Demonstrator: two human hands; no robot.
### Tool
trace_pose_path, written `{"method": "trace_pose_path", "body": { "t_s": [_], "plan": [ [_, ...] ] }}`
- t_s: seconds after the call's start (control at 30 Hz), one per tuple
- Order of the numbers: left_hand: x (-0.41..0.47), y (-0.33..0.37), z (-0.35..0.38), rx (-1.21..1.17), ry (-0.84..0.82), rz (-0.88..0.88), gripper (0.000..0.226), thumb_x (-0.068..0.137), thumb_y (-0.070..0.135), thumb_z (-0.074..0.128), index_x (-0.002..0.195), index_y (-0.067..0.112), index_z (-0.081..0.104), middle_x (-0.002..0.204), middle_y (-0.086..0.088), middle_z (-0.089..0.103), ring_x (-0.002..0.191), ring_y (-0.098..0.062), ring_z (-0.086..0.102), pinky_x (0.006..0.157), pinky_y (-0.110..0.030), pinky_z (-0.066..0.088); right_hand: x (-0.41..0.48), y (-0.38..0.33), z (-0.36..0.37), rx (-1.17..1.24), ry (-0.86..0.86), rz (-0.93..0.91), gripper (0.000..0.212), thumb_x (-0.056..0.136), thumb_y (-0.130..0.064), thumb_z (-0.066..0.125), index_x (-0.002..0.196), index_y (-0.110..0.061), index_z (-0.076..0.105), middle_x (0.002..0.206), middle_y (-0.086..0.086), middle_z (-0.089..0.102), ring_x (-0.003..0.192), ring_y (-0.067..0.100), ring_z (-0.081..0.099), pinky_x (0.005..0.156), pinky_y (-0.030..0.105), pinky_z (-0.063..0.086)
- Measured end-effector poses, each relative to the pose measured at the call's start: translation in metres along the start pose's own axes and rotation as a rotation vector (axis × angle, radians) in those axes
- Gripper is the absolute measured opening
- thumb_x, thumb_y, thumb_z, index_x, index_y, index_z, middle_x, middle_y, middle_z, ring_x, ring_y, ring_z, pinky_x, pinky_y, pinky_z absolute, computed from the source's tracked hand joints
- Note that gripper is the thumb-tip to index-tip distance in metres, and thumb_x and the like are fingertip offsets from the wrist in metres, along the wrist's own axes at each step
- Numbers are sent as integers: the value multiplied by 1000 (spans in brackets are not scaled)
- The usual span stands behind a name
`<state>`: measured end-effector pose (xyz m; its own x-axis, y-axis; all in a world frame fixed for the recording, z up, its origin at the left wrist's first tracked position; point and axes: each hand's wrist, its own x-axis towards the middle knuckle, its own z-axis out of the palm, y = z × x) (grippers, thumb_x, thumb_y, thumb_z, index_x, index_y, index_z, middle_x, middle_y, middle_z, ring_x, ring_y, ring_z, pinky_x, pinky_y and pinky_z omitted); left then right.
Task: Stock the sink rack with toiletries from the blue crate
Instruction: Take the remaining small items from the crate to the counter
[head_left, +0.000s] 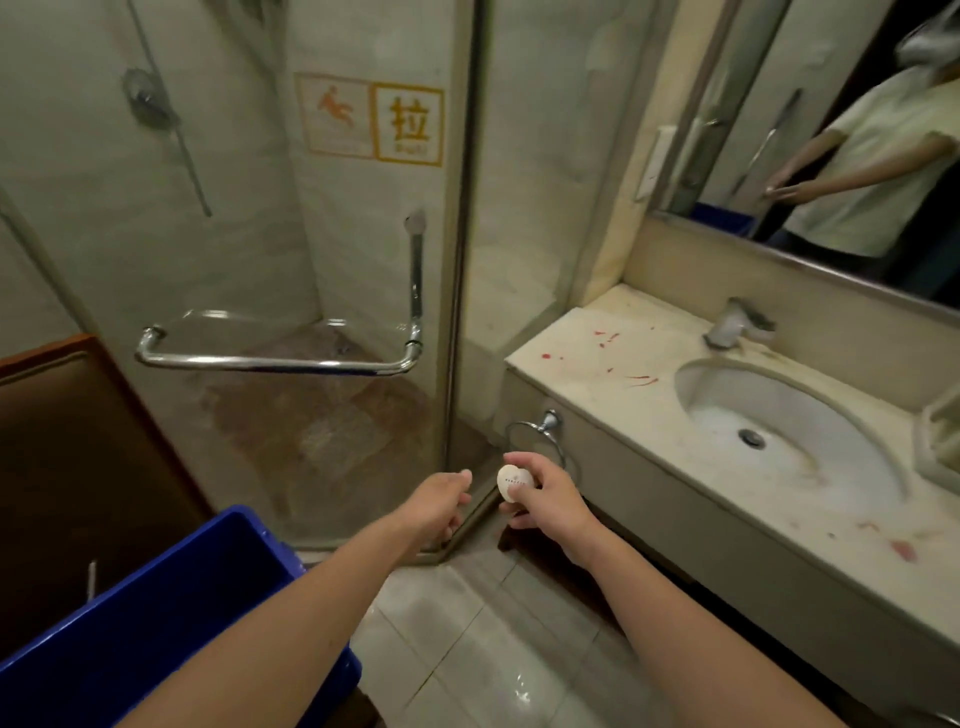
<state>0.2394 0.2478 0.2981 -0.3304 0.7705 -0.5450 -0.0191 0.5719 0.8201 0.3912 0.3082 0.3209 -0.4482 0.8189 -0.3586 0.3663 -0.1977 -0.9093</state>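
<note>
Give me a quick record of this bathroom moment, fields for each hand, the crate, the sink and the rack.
left hand: empty, fingers loosely curled, close beside the right hand
right hand: holds a small round white item
item position: in the air in front of the counter, not yet set down
crate: blue, lower left; contents not visible
sink: empty basin, right of the hands
rack: pale, at the right edge, mostly cut off

"拉" sign (409, 123) on shower door (363, 249)
</note>
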Motion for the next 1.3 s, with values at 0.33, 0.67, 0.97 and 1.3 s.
{"method": "trace_pose_path", "body": {
  "t_s": [0.33, 0.67, 0.97, 1.3],
  "plan": [
    [-3, 58, 68, 277, -13, 443, 46, 79, 20, 78, 122, 15, 61, 103, -3, 68, 75, -9, 61, 70, -25, 54, -27, -7, -90, 73, 204, -97, 30, 86, 2, 58, 104, -21, 53, 110, 4, 62, 66, 13, 67, 49, 22, 47],
    [3, 108, 141, 447, -107, 601, 49, 74, 14, 80, 119, 19, 62, 108, 5, 66, 89, -3, 61, 80, -16, 47, -47, -2, -166, 30, 410, -115, 43, 72, 4, 71, 102, -21, 54, 100, 5, 60, 71, 12, 55, 50, 21, 45],
    [23, 149, 219, 546, -236, 729, 46, 70, 18, 80, 109, 31, 60, 104, 13, 62, 88, -9, 64, 82, -28, 52, -51, 10, -241, -51, 638, -54, 43, 67, 1, 68, 99, -24, 52, 90, -1, 59, 68, 14, 55, 60, 28, 46],
    [69, 210, 323, 594, -393, 890, 40, 71, 18, 76, 101, 40, 61, 111, 14, 55, 86, -7, 64, 72, -24, 50, -38, 2, -330, -291, 880, 4, 40, 71, -5, 67, 103, -26, 54, 112, -8, 42, 87, 12, 56, 53, 22, 50]
  ]
}}
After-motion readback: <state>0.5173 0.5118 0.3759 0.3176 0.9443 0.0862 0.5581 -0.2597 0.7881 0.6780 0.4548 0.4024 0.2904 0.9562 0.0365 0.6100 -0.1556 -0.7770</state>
